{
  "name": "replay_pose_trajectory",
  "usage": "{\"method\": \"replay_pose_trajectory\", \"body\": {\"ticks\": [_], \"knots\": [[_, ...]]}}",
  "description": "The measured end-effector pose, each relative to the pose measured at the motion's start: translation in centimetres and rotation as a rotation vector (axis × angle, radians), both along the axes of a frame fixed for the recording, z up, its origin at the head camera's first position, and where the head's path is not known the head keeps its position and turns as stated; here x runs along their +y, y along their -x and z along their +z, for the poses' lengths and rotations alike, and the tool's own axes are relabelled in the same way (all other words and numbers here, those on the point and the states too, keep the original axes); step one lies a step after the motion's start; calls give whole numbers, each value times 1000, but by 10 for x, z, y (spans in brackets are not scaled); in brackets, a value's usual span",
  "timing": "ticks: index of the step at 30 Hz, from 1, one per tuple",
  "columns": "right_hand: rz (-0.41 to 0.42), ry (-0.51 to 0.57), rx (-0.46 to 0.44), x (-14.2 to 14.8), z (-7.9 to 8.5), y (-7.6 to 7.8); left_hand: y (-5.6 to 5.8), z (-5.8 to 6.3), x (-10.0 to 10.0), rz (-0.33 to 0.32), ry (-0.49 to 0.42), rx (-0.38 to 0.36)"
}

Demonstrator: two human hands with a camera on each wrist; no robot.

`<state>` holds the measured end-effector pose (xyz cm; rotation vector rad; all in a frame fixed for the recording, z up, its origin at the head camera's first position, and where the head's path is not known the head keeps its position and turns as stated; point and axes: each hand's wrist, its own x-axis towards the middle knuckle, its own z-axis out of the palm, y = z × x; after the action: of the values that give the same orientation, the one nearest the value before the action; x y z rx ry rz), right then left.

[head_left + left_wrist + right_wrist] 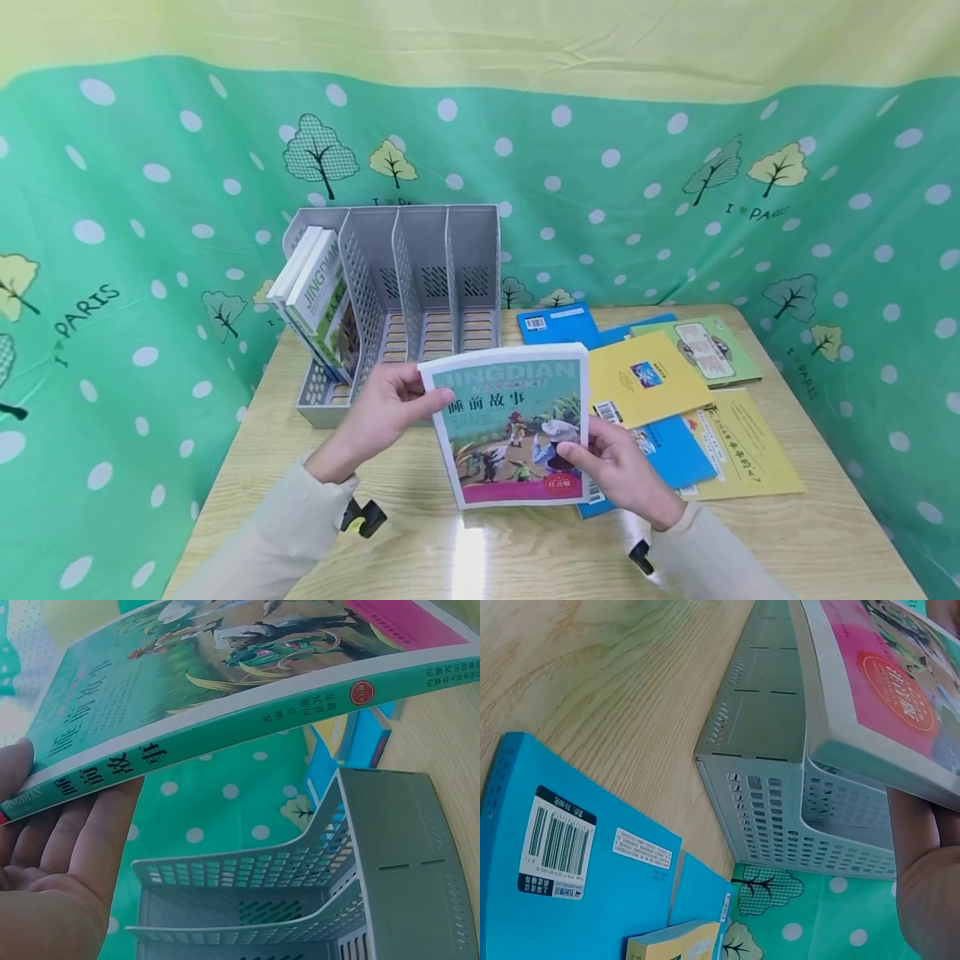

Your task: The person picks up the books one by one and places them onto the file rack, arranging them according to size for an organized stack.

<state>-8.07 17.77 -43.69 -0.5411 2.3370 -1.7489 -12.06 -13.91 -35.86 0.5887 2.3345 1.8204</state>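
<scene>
Both hands hold up one paperback book [495,450] with a green and pink picture cover, its front toward me. The left hand [393,408] pinches the upper left corner, thumb on the cover and fingers behind. On the lower right edge, the right hand [618,467] grips it with the thumb over the cover. The green spine [255,724] shows in the left wrist view. Behind the book stands a grey file rack [474,242] with several slots. White-spined books [318,287] lean upright in its leftmost slot; the other slots hold no books.
A loose pile lies at the right of the wooden table [315,533]: blue books [671,450], a yellow book [645,375], a green book [723,350] and another yellow book [757,450]. A green dotted curtain [615,192] surrounds the table at the back and sides.
</scene>
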Motion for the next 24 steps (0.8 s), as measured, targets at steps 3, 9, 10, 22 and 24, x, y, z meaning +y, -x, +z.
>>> {"method": "replay_pose_trajectory", "body": {"ticks": [3,9,10,22,24], "knots": [[21,5,-23,-1,-1,1,-3,-1,-1,4,14,34],[18,-22,-81,-6,-2,3,-13,-3,-3,19,-18,124],[19,-26,-93,-7,-3,3,-16,-4,-4,21,-28,136],[53,-74,-74,-6,-6,13,-32,3,-12,90,-103,352],[55,-77,-63,-3,-7,17,-32,6,-18,110,-104,375]]}}
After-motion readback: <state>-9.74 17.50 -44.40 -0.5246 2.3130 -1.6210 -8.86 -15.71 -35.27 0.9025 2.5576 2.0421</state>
